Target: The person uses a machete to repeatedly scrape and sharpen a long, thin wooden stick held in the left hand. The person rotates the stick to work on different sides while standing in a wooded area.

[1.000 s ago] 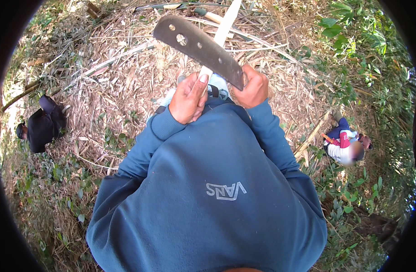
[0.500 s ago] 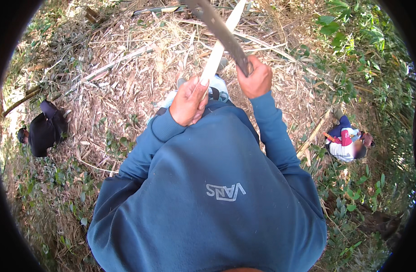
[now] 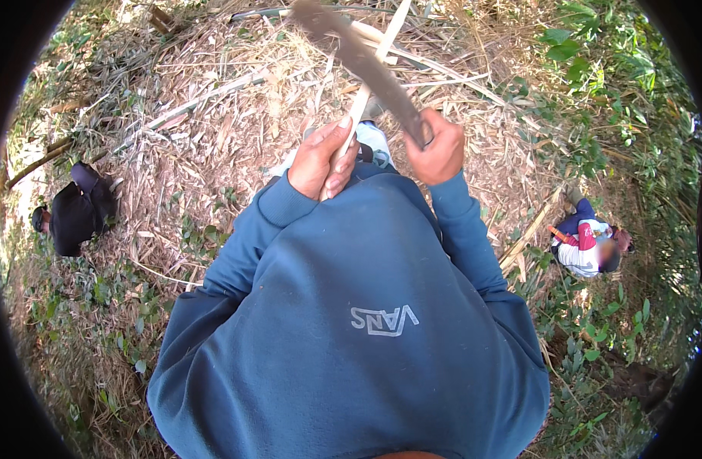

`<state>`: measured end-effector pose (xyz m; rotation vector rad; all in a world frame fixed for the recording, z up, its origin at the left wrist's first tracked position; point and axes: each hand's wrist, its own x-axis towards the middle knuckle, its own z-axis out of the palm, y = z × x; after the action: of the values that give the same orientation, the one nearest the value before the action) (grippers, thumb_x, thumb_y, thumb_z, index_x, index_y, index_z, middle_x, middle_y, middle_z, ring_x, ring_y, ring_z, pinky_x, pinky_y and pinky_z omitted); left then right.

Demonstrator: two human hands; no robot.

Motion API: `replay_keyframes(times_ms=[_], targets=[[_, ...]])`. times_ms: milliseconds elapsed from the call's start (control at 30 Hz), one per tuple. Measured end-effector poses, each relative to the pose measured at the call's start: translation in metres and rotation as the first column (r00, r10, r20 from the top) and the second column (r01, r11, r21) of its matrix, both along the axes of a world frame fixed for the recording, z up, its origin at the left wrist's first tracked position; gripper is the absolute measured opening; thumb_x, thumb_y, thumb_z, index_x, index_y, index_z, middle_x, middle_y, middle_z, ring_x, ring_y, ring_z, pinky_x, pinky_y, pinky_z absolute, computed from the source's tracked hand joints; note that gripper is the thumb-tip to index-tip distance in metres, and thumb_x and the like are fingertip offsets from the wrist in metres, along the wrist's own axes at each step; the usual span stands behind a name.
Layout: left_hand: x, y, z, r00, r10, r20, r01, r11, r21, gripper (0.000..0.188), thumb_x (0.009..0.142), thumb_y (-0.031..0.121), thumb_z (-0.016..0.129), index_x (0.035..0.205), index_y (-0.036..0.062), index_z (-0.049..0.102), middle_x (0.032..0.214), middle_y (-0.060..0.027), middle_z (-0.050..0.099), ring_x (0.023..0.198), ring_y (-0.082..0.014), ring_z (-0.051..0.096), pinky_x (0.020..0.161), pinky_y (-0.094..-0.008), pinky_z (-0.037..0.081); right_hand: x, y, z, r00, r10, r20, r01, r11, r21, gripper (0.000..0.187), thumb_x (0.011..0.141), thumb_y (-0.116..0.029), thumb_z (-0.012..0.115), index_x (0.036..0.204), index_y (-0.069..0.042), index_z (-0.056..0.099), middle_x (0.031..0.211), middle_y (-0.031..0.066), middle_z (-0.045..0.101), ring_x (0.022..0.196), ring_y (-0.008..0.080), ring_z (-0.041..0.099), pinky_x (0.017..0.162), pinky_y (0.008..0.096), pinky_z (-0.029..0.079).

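Observation:
My left hand (image 3: 319, 162) is closed around a long pale strip of split bamboo or wood (image 3: 359, 105). The strip slants up and away to the right, its lower end showing below my fingers. In my right hand (image 3: 437, 148) is the handle of a machete (image 3: 370, 70), mostly hidden by my fist. Its broad, dark, stained blade points up and to the left. It crosses in front of the strip above my left hand; whether they touch I cannot tell.
Dry leaves and shavings (image 3: 236, 130) litter the ground, with long split stalks (image 3: 198, 103) among them. A person in dark clothes (image 3: 79, 214) is low down at the left; another in a white and red top (image 3: 584, 245) is at the right. Green plants (image 3: 573, 46) grow along the right side.
The machete's blade has swung to the left and my right hand has come slightly nearer to me. The strip shows a narrower face, and my left hand has turned a little.

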<state>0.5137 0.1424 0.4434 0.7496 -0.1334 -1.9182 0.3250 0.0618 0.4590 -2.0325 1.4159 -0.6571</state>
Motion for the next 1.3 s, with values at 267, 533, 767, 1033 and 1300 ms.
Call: replay_keyframes(times_ms=[267, 533, 767, 1033, 1300], targets=[[0.003, 0.005, -0.003, 0.985, -0.032, -0.169, 0.029, 0.999, -0.018, 0.031, 0.103, 0.033, 0.036, 0.086, 0.0072, 0.042, 0.057, -0.0002, 0.039, 0.034, -0.0074, 0.033, 0.028, -0.0216, 0.030, 0.014, -0.006, -0.014, 0.990, -0.092, -0.109, 0.085, 0.994, -0.070, 0.028, 0.070, -0.032, 0.073, 0.071, -0.008, 0.058, 0.058, 0.0158, 0.058, 0.057, 0.0362, 0.061, 0.051, 0.0438, 0.044], [0.005, 0.009, -0.004, 0.990, -0.062, -0.125, 0.055, 0.997, -0.058, 0.032, 0.103, 0.034, 0.036, 0.086, 0.0081, 0.042, 0.057, 0.0005, 0.037, 0.034, -0.0068, 0.032, 0.028, -0.0210, 0.030, 0.007, -0.013, -0.020, 0.992, -0.022, -0.124, 0.011, 0.996, -0.091, 0.028, 0.070, -0.032, 0.072, 0.073, -0.007, 0.060, 0.060, 0.0167, 0.060, 0.061, 0.0387, 0.062, 0.053, 0.0460, 0.046], [0.008, 0.010, -0.004, 0.993, -0.072, -0.096, 0.063, 0.994, -0.089, 0.029, 0.103, 0.033, 0.035, 0.088, 0.0082, 0.040, 0.059, 0.0006, 0.037, 0.034, -0.0064, 0.032, 0.028, -0.0206, 0.030, 0.009, -0.010, -0.021, 0.992, -0.015, -0.127, 0.002, 0.995, -0.102, 0.026, 0.070, -0.030, 0.072, 0.079, -0.007, 0.064, 0.062, 0.0177, 0.062, 0.061, 0.0377, 0.063, 0.056, 0.0452, 0.049], [0.008, 0.009, -0.003, 0.993, -0.082, -0.091, 0.071, 0.991, -0.116, 0.028, 0.103, 0.031, 0.035, 0.087, 0.0083, 0.038, 0.060, 0.0008, 0.037, 0.035, -0.0057, 0.032, 0.029, -0.0195, 0.031, 0.010, -0.017, -0.010, 0.987, -0.036, -0.157, 0.036, 0.999, -0.002, 0.024, 0.071, -0.029, 0.071, 0.081, -0.007, 0.066, 0.061, 0.0156, 0.063, 0.059, 0.0342, 0.065, 0.056, 0.0434, 0.050], [0.004, 0.009, -0.001, 0.992, -0.099, -0.076, 0.092, 0.991, -0.093, 0.027, 0.103, 0.030, 0.034, 0.088, 0.0077, 0.038, 0.060, 0.0007, 0.037, 0.035, -0.0056, 0.031, 0.029, -0.0196, 0.030, 0.008, -0.027, -0.014, 0.984, -0.080, -0.156, 0.074, 0.996, -0.049, 0.025, 0.074, -0.030, 0.070, 0.082, -0.006, 0.068, 0.064, 0.0188, 0.063, 0.062, 0.0365, 0.065, 0.059, 0.0446, 0.050]])
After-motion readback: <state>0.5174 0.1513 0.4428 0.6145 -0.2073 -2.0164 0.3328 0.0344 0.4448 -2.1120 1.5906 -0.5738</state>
